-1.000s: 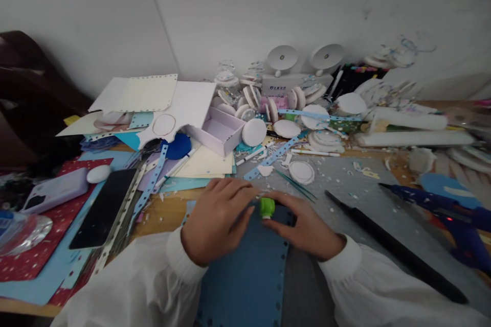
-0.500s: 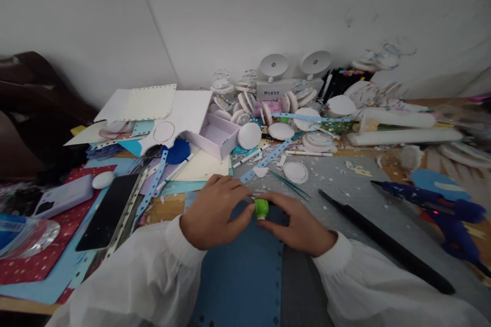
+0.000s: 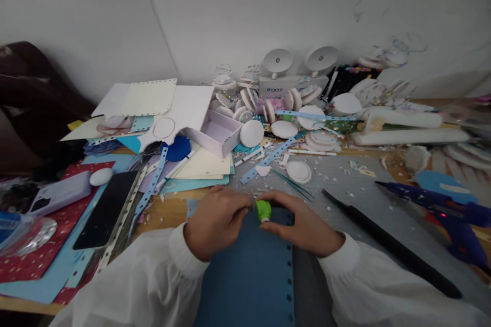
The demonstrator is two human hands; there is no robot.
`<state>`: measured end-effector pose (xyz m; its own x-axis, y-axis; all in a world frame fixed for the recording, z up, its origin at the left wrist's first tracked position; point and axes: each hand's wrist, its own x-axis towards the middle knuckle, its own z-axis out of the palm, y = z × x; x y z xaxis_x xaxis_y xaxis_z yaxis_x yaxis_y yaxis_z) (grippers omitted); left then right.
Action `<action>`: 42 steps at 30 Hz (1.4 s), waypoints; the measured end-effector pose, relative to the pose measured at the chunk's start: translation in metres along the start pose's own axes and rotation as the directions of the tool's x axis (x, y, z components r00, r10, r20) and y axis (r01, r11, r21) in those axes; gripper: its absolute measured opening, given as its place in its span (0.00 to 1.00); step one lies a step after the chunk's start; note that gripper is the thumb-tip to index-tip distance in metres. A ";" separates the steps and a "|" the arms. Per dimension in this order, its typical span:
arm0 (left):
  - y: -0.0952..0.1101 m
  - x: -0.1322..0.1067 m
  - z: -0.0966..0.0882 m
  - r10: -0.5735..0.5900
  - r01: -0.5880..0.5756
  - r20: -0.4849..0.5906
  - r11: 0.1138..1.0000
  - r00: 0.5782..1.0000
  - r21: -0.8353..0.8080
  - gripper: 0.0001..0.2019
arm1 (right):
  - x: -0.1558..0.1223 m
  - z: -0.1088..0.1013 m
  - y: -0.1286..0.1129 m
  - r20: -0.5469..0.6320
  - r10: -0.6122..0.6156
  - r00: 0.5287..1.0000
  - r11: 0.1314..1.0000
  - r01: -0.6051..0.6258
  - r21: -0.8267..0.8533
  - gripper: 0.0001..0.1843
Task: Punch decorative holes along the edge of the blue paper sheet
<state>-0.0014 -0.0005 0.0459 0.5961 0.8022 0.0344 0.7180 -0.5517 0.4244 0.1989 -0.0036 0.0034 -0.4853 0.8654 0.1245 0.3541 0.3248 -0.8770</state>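
Observation:
A small bright green craft punch [image 3: 263,210] with a pale base sits at the far end of a blue paper sheet [image 3: 247,281]. Between its thumb and fingers my right hand [image 3: 305,225] grips the punch. My left hand [image 3: 217,222] is closed just left of it, fingertips pinched close to the punch; what they hold, if anything, is too small to make out. Small shaped holes run along the sheet's right edge, and more show at its far right corner near my right fingers. The sheet lies partly on a grey mat [image 3: 345,245].
Right of my hands lie tweezers [image 3: 293,185], a long black tool [image 3: 395,245] and a blue glue gun [image 3: 441,212]. Left are a phone [image 3: 105,209] and layered papers. White discs [image 3: 251,133], a lilac box [image 3: 219,135] and paper scraps crowd the back along the wall.
My left fingers have curled into a tighter pinch, the thumb drawing back from the punch. The green punch is turned slightly in my right hand, which still holds it. The view has shifted a little.

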 end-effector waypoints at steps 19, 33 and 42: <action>0.004 0.000 0.004 0.021 -0.020 -0.028 0.998 0.999 0.058 0.08 | -0.001 -0.001 0.003 0.000 -0.053 0.999 0.995 0.053 -0.085 0.19; 0.004 -0.001 0.005 0.018 -0.016 -0.026 0.996 1.000 0.092 0.08 | -0.002 0.001 0.005 -0.023 -0.044 0.999 0.994 0.041 -0.105 0.18; 0.007 0.001 0.006 0.051 -0.049 -0.014 0.994 0.999 0.102 0.09 | -0.001 0.002 0.004 0.019 -0.102 0.995 0.989 0.103 -0.108 0.14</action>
<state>0.0062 -0.0050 0.0432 0.6267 0.7763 0.0688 0.7208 -0.6109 0.3276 0.1990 -0.0042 -0.0007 -0.5337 0.8205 0.2047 0.3864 0.4520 -0.8040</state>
